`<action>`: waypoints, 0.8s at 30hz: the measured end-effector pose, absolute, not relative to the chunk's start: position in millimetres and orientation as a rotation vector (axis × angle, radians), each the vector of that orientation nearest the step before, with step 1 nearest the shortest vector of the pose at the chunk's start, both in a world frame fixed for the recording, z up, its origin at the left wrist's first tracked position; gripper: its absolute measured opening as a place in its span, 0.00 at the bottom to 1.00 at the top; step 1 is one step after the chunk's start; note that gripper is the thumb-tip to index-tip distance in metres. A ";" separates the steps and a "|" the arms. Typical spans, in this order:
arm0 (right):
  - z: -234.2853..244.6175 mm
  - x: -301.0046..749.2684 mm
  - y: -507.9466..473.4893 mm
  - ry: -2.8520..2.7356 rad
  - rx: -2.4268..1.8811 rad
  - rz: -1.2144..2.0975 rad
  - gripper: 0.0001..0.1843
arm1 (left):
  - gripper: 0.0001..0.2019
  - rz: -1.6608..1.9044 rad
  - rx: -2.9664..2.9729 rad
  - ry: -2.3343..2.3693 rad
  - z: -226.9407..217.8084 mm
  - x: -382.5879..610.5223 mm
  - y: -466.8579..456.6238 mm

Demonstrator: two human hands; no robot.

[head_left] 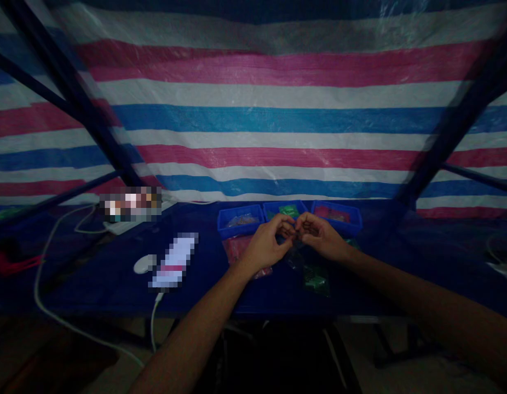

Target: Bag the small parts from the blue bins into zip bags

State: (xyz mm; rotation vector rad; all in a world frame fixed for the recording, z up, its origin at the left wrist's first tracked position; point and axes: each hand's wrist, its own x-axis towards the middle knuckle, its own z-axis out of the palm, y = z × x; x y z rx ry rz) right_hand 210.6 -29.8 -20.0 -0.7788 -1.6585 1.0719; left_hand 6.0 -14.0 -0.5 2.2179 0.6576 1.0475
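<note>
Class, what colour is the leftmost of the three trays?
The tray is blue, clearest in the head view.

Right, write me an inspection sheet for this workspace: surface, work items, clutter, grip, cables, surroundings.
Surface: blue table, dimly lit.
Work items: three blue trays in a row, the left tray with pale bits, the middle tray with something green, the right tray with something red; nearer, a red packet and a green packet.
Clutter: phone, pixelated; white disc beside it.
Grip: left hand and right hand meet near the fingertips; too dark to tell what they hold.
Cables: white phone cable hangs off the front edge; a longer white cable loops at left.
Surroundings: striped sheet behind, dark poles both sides.
</note>
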 end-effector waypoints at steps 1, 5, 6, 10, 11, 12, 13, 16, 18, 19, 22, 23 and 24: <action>-20.3 211.1 -29.4 -1.648 -0.769 1.081 0.09 | 0.21 1.060 2.213 0.651 -1.1 6.0 -13.7; -20.6 212.5 -27.6 -1.574 -0.788 1.024 0.09 | 0.22 1.116 2.124 0.655 -3.1 5.1 -13.0; -20.6 212.6 -27.1 -1.551 -0.807 1.005 0.10 | 0.23 1.121 2.105 0.665 -3.2 4.8 -13.0; -20.9 212.4 -24.8 -1.471 -0.871 0.984 0.15 | 0.22 1.109 2.138 0.692 -1.9 4.0 -13.2; -21.0 212.5 -24.3 -1.460 -0.879 0.981 0.15 | 0.21 1.114 2.153 0.698 -1.3 3.8 -13.3; -21.2 212.6 -23.9 -1.458 -0.883 0.976 0.16 | 0.21 1.124 2.164 0.709 -0.6 3.6 -13.3; -21.4 212.8 -23.7 -1.462 -0.884 0.971 0.16 | 0.21 1.136 2.172 0.725 0.0 3.3 -13.2; -21.7 213.2 -23.7 -1.494 -0.870 0.959 0.15 | 0.22 1.157 2.186 0.772 1.6 2.2 -12.3; -21.6 213.3 -24.2 -1.524 -0.848 0.945 0.14 | 0.22 1.165 2.183 0.791 2.3 1.4 -11.5; -21.4 213.4 -24.4 -1.548 -0.841 0.917 0.13 | 0.22 1.169 2.181 0.806 2.7 1.0 -11.1; -20.2 214.5 -25.3 -1.656 -0.833 0.728 0.10 | 0.12 1.155 2.194 0.874 4.1 -0.5 -10.5; -19.5 215.1 -25.6 -1.695 -0.836 0.652 0.09 | 0.09 1.140 2.199 0.891 4.6 -1.2 -10.5; -18.8 215.7 -26.0 -1.730 -0.839 0.578 0.08 | 0.07 1.126 2.198 0.901 4.9 -1.9 -10.5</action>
